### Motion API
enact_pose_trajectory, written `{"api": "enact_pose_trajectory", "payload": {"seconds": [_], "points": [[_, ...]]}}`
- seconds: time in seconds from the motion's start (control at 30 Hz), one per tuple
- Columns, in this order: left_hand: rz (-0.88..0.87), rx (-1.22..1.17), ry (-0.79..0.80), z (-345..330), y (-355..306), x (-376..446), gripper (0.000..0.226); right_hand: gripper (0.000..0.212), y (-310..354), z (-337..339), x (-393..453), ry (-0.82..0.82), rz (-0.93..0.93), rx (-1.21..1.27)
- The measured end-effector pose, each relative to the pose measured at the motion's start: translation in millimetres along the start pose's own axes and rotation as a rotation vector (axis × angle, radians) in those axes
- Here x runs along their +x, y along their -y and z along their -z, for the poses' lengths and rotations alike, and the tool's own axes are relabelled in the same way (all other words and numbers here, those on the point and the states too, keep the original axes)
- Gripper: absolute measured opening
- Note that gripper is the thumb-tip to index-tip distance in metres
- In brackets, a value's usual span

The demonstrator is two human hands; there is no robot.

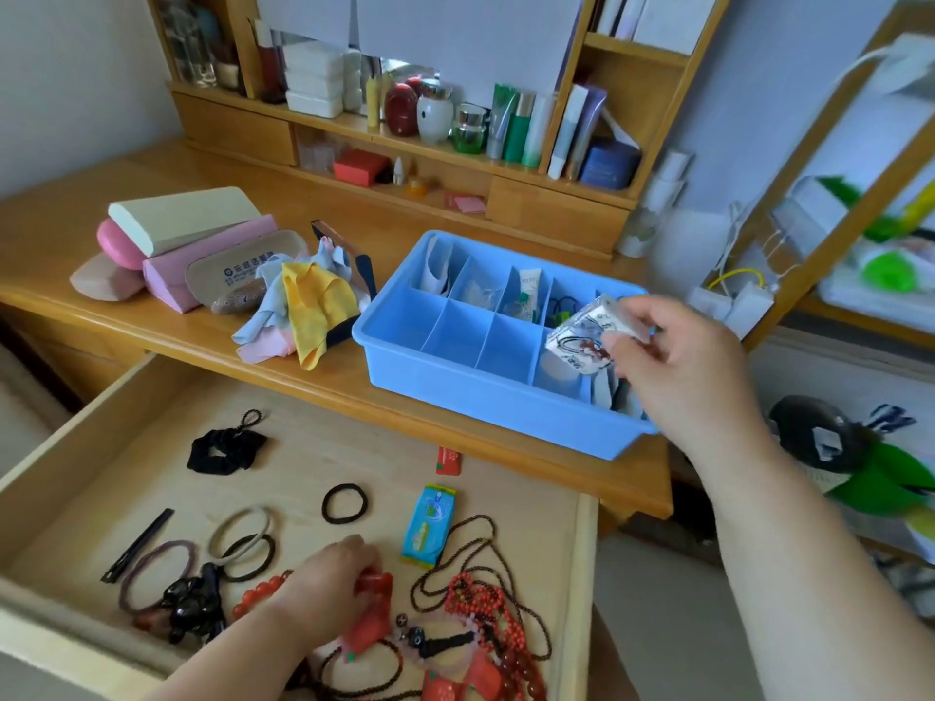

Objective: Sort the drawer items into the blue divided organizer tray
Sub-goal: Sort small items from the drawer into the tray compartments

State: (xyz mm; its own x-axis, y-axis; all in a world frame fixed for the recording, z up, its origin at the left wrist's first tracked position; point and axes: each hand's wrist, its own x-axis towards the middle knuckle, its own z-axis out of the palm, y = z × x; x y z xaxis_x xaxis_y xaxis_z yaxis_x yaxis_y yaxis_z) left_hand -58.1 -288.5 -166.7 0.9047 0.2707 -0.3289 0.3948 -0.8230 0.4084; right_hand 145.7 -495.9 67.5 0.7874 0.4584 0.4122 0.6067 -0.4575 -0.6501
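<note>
Right hand [678,346]: pinches a crinkly white printed packet [587,336] over the right end of the glossy blue plastic tray [455,387], centre frame.
Left hand [334,574]: fingers curled round a red soft packet [374,589] in the pale wooden drawer [101,447], lower left.

A white printed packet [589,336] is pinched by the right hand [673,356] above the blue organizer tray [455,387], at the tray's 3 o'clock end. In the open drawer [152,447], a red item [374,584] is gripped by the left hand [329,574], with a blue-green packet [430,523] at its 1 o'clock.
</note>
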Motion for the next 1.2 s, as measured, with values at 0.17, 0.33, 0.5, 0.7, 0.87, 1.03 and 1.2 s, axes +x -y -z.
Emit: {"api": "enact_pose_trajectory", "payload": {"seconds": [0.17,0.33,0.5,0.7,0.87,1.03,1.2], "points": [[-0.016,-0.028,0.014,-1.4,3.1,-2.3,0.018,0.018,-17.9,-31.2,29.3,0.378,-0.066,-0.499],[-0.002,-0.024,0.030,-4.2,7.4,-2.3,0.022,0.043,-24.1,-45.3,21.7,0.596,-0.105,-0.733],[0.000,0.061,0.087,-6.4,5.3,-8.1,0.030,0.033,-22.5,-50.4,-36.3,0.032,0.360,-0.431],[0.029,0.064,0.157,-1.9,-0.4,-12.6,0.026,0.017,-24.0,-119.7,-141.4,0.642,0.143,-0.087],[0.066,-0.378,-0.027,22.4,-20.0,-21.1,0.016,0.029,-18.8,-164.8,-166.7,0.818,-0.667,0.465],[-0.022,-0.384,0.097,33.2,-45.5,-31.7,0.027,0.020,-5.2,-185.2,-173.4,0.602,-1.125,1.054],[0.030,-0.256,0.097,34.2,-31.3,-31.9,0.037,0.019,-27.2,-170.9,-166.9,0.497,-1.193,1.005]]}}
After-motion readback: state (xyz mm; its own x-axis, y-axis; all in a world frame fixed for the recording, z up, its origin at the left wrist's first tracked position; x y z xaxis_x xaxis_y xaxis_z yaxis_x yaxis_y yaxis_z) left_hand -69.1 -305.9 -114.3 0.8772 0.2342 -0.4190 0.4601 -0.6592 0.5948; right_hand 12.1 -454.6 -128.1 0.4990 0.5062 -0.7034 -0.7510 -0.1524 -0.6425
